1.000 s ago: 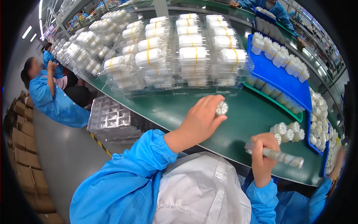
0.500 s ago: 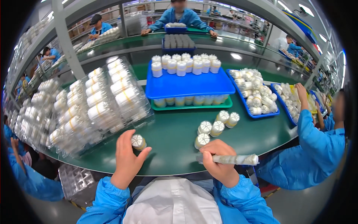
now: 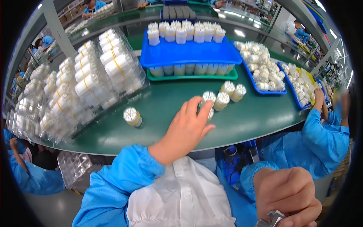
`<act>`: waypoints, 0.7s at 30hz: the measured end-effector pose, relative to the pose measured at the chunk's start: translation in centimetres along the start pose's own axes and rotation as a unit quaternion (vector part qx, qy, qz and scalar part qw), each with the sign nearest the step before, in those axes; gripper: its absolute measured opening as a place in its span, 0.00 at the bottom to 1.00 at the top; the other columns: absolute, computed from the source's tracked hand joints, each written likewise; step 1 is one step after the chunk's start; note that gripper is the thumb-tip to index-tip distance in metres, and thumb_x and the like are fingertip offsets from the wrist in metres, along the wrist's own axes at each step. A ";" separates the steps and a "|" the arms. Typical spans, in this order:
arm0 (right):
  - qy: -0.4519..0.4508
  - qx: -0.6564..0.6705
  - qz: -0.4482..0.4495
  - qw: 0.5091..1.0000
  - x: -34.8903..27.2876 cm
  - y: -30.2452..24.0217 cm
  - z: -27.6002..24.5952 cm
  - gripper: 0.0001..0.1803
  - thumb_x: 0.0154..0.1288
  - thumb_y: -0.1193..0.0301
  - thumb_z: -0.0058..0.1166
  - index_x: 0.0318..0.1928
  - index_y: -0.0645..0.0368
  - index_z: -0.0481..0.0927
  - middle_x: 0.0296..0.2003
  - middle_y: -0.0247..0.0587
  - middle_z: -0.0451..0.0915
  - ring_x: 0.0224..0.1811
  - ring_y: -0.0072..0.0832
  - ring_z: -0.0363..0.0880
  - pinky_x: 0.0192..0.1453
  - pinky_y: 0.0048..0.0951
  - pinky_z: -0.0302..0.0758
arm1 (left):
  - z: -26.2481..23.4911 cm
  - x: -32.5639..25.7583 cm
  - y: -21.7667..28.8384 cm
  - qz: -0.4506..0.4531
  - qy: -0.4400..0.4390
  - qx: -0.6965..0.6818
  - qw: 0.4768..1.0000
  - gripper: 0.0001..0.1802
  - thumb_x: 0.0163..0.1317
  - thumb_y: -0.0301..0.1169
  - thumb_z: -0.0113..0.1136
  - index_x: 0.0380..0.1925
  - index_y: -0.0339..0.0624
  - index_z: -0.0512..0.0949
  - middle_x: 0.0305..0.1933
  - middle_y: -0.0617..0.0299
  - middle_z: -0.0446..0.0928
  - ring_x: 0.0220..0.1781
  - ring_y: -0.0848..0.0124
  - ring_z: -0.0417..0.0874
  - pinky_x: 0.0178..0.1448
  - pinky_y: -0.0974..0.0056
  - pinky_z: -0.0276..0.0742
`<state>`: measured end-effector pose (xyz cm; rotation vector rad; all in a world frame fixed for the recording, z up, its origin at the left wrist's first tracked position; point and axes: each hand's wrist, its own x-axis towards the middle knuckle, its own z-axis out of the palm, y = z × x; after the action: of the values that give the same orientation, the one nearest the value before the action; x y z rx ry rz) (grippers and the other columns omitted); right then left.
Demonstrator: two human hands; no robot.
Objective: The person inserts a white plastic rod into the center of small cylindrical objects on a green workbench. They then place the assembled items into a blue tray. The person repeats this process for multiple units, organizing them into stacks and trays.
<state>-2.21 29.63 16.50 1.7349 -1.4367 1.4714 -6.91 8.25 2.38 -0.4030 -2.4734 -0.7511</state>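
My left hand (image 3: 187, 123) reaches over the green table with fingers apart. Its fingertips are at a small group of white cylindrical parts (image 3: 222, 100) with slotted tops and yellow bands; one part is mostly hidden behind the fingers, and I cannot tell whether they touch it. A single similar part (image 3: 132, 117) stands apart to the left. At the lower right my right hand (image 3: 289, 195) is closed, raised close to the camera. It grips a silver-grey tool (image 3: 270, 219), largely hidden by the fingers and cut off by the frame edge.
A blue tray (image 3: 189, 55) bearing rows of white parts sits over a green tray (image 3: 193, 77). Clear plastic packs of white rolls (image 3: 89, 83) fill the left. Blue trays of bagged parts (image 3: 264, 92) stand right, beside a co-worker's blue sleeve (image 3: 321, 140).
My left hand has moved right, from the lone part to the group. My right hand has swung down and right, away from the table, with the pen-like grey tool. The view has tilted down.
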 end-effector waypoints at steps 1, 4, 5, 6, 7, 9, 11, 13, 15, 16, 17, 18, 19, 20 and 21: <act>0.003 0.005 0.001 1.000 -0.1 0.3 0.3 0.33 0.78 0.62 0.48 0.77 0.19 0.53 0.48 0.41 0.77 0.29 0.30 0.73 0.27 0.34 0.76 | 0.6 0.3 -0.2 0.001 -0.010 -0.010 1.000 0.31 0.57 0.31 0.72 0.59 0.37 0.71 0.59 0.48 0.69 0.53 0.49 0.79 0.54 0.52 0.79; 0.037 -0.004 0.028 0.999 -0.5 0.8 1.6 0.31 0.79 0.62 0.47 0.76 0.19 0.56 0.47 0.41 0.77 0.27 0.29 0.73 0.25 0.32 0.75 | 1.5 0.2 -0.5 -0.031 -0.026 -0.047 0.998 0.29 0.58 0.31 0.71 0.59 0.39 0.71 0.57 0.49 0.70 0.53 0.50 0.80 0.52 0.53 0.80; 0.052 -0.013 0.033 0.998 -0.5 0.9 1.9 0.30 0.79 0.62 0.47 0.75 0.19 0.56 0.47 0.40 0.77 0.27 0.29 0.73 0.25 0.32 0.74 | 1.6 0.4 -0.5 -0.028 -0.010 -0.042 0.999 0.27 0.58 0.29 0.70 0.57 0.39 0.72 0.57 0.49 0.70 0.52 0.49 0.80 0.52 0.52 0.79; 0.067 -0.020 0.039 0.997 -0.5 1.0 2.3 0.30 0.79 0.61 0.46 0.75 0.19 0.57 0.46 0.40 0.77 0.27 0.29 0.73 0.24 0.31 0.74 | 1.4 0.3 -0.4 -0.036 -0.005 -0.048 0.998 0.27 0.58 0.29 0.70 0.56 0.39 0.72 0.57 0.49 0.70 0.53 0.48 0.80 0.52 0.52 0.79; 0.079 -0.026 0.039 0.996 -0.2 1.2 2.6 0.30 0.79 0.61 0.46 0.75 0.19 0.57 0.46 0.40 0.78 0.26 0.29 0.73 0.24 0.31 0.73 | 0.9 0.0 -0.3 -0.047 0.003 -0.056 0.997 0.26 0.58 0.29 0.70 0.56 0.39 0.73 0.57 0.49 0.71 0.53 0.48 0.80 0.52 0.52 0.79; 0.038 -0.028 0.035 0.998 -0.4 1.0 1.5 0.29 0.79 0.61 0.46 0.75 0.20 0.58 0.46 0.40 0.78 0.27 0.29 0.73 0.24 0.31 0.73 | -0.2 -0.8 -0.7 -0.055 0.016 -0.054 0.997 0.26 0.55 0.26 0.71 0.54 0.40 0.74 0.55 0.49 0.73 0.53 0.48 0.79 0.52 0.52 0.79; 0.044 -0.047 0.038 0.997 0.1 0.9 1.9 0.29 0.79 0.61 0.46 0.75 0.20 0.58 0.46 0.40 0.77 0.27 0.30 0.74 0.24 0.31 0.73 | -1.8 -2.0 -1.7 -0.041 0.031 -0.027 0.998 0.26 0.53 0.24 0.72 0.53 0.40 0.75 0.53 0.49 0.75 0.52 0.48 0.80 0.53 0.53 0.79; 0.042 -0.020 0.019 0.999 -0.2 2.7 1.8 0.22 0.76 0.61 0.50 0.67 0.32 0.66 0.41 0.40 0.79 0.24 0.28 0.73 0.23 0.30 0.72 | -3.2 -3.0 -2.3 -0.065 0.040 -0.031 0.997 0.28 0.49 0.22 0.74 0.52 0.39 0.76 0.50 0.51 0.77 0.51 0.52 0.80 0.54 0.57 0.78; 0.030 0.007 0.034 0.999 -1.3 4.1 0.9 0.17 0.70 0.60 0.56 0.54 0.51 0.75 0.32 0.39 0.79 0.20 0.27 0.72 0.23 0.31 0.71 | -3.9 -4.0 -3.2 -0.101 0.037 -0.073 0.992 0.28 0.49 0.22 0.74 0.52 0.39 0.76 0.50 0.52 0.78 0.51 0.54 0.81 0.55 0.59 0.77; 0.098 -0.014 0.128 0.987 -2.3 4.7 2.2 0.14 0.68 0.63 0.57 0.49 0.55 0.77 0.31 0.39 0.80 0.23 0.28 0.74 0.26 0.31 0.72 | -4.1 -4.3 -3.7 -0.120 0.036 -0.090 0.988 0.29 0.49 0.22 0.75 0.52 0.38 0.76 0.50 0.52 0.78 0.50 0.56 0.81 0.55 0.60 0.77; 0.167 -0.021 0.221 0.961 -3.1 5.4 3.5 0.11 0.65 0.67 0.58 0.44 0.59 0.79 0.30 0.39 0.80 0.25 0.28 0.76 0.29 0.30 0.72 | -4.0 -4.3 -4.2 -0.114 0.045 -0.109 0.987 0.29 0.48 0.22 0.75 0.52 0.38 0.76 0.50 0.54 0.78 0.50 0.59 0.81 0.54 0.62 0.77; 0.234 -0.011 0.310 0.921 -4.1 6.1 4.9 0.09 0.63 0.70 0.59 0.38 0.63 0.81 0.29 0.39 0.81 0.27 0.29 0.77 0.32 0.30 0.72 | -4.1 -4.6 -4.2 -0.134 0.040 -0.136 0.981 0.29 0.48 0.23 0.76 0.52 0.38 0.77 0.50 0.55 0.78 0.50 0.60 0.80 0.53 0.62 0.77; 0.133 -0.053 0.269 0.952 -3.7 10.2 5.9 0.04 0.62 0.75 0.60 0.35 0.63 0.81 0.27 0.39 0.81 0.28 0.29 0.79 0.31 0.29 0.73 | -4.1 -4.9 -4.2 -0.133 0.040 -0.133 0.981 0.29 0.48 0.23 0.76 0.52 0.39 0.77 0.50 0.55 0.78 0.50 0.60 0.80 0.53 0.62 0.77; 0.037 -0.094 0.216 0.971 -3.1 14.3 6.8 0.02 0.62 0.79 0.61 0.32 0.62 0.80 0.26 0.38 0.81 0.28 0.28 0.81 0.31 0.28 0.73 | -4.2 -5.0 -4.2 -0.127 0.037 -0.140 0.981 0.29 0.48 0.23 0.76 0.52 0.39 0.77 0.50 0.55 0.78 0.50 0.60 0.80 0.53 0.62 0.77; 0.065 -0.026 0.292 0.954 -3.9 15.9 8.3 0.04 0.64 0.78 0.61 0.31 0.63 0.80 0.25 0.38 0.80 0.27 0.25 0.79 0.29 0.27 0.72 | -4.3 -5.1 -4.2 -0.134 0.036 -0.140 0.980 0.29 0.48 0.23 0.76 0.52 0.39 0.77 0.50 0.55 0.78 0.50 0.61 0.80 0.53 0.62 0.77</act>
<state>-12.32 18.63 5.93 1.1966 -1.9988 1.7686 -2.73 1.69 0.80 -0.1363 -2.3868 -1.2098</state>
